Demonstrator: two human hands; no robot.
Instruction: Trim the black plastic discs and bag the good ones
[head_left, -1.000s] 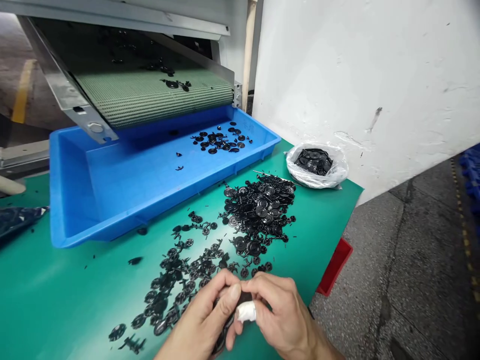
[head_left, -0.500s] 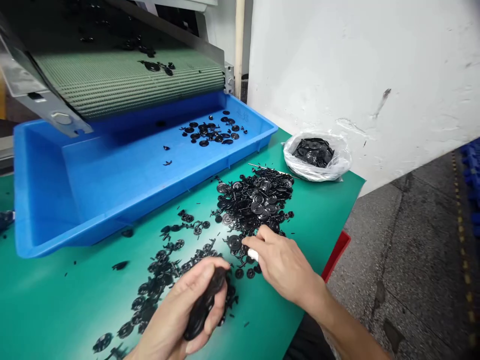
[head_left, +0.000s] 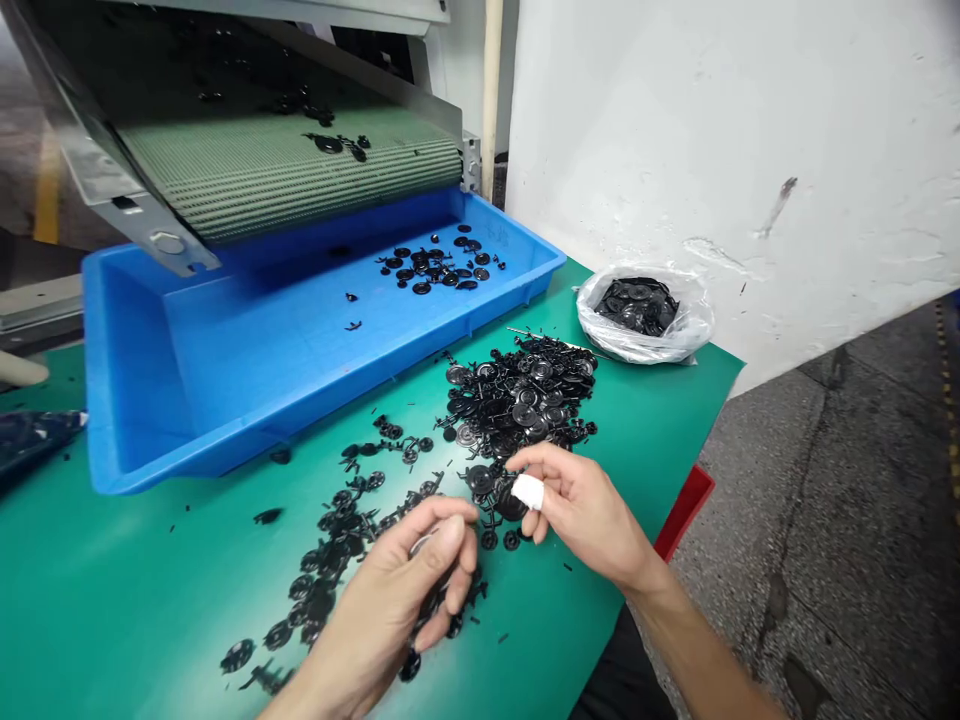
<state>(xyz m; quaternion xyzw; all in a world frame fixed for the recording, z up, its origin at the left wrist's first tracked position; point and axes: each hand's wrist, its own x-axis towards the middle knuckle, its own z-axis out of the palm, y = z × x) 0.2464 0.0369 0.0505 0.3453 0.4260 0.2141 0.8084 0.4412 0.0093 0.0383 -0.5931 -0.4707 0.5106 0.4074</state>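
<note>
My left hand (head_left: 409, 590) is curled around a stack of black plastic discs (head_left: 433, 600), mostly hidden by the thumb and fingers. To its right, my right hand (head_left: 581, 505) hovers over the near edge of a heap of black plastic parts (head_left: 525, 390). Its index finger and thumb are apart, and a white wrap (head_left: 529, 491) covers the thumb tip. A dark disc (head_left: 510, 503) shows just behind that thumb; whether it touches the hand is unclear. Loose black wheel-like parts (head_left: 330, 550) and bits of sprue trail across the green tabletop (head_left: 142, 600) beside my left hand.
A blue tray (head_left: 300, 400) holding several black discs stands under the end of a green conveyor belt (head_left: 300, 185). More parts lie on the belt. At the back right, a clear plastic bag (head_left: 694, 315) contains black discs. A red bin (head_left: 686, 510) shows below the table's right edge.
My left hand has turned and closed further over the black discs, hiding most of them. My right hand has drawn back slightly, its thumb and index finger parting. The view has shifted left.
</note>
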